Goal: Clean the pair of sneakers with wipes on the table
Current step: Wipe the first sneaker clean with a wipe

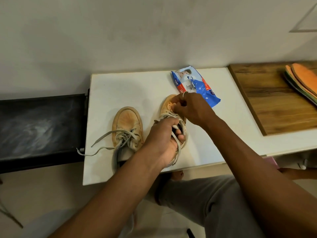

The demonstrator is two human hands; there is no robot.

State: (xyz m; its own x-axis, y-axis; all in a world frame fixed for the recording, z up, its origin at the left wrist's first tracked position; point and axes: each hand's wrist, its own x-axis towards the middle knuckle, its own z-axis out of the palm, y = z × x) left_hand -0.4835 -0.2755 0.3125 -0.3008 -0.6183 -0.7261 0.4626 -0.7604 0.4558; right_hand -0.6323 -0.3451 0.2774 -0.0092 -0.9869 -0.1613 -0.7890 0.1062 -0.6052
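The biggest risk from where I stand is the shoe [169, 107] itself slipping. The left hand [164, 136] is closed around its laced middle and collar, holding it tipped up near the front edge of the white tabletop [128, 86]. If the rubbing at the toe pushes harder than that grip holds, the shoe could twist free and drop to the floor.

Next, the loose laces [103, 140] of the other shoe [127, 127], which sits flat just to the left: they trail to the tabletop's left edge and one end hangs over it. A forearm sweeping across could snag them and drag that shoe along.

Smaller still, the wipe [169, 105]. The right hand [192, 107] is closed with fingertips pinched on something pale and crumpled at the toe, which I take to be the wipe, though little of it shows. Bunched that small, it may only smear dirt around rather than lift it.

The blue wipes packet [197, 83] lies just beyond the right hand, near the back of the tabletop, within easy reach for a fresh one.

The room is plain: a pale wall [154, 31] behind, a dark bench [41, 124] butted against the left side, a wooden board [274, 100] to the right with orange insoles [301, 78] stacked on it. The tabletop is smooth and white, so grime shed from the shoes will likely show on it.
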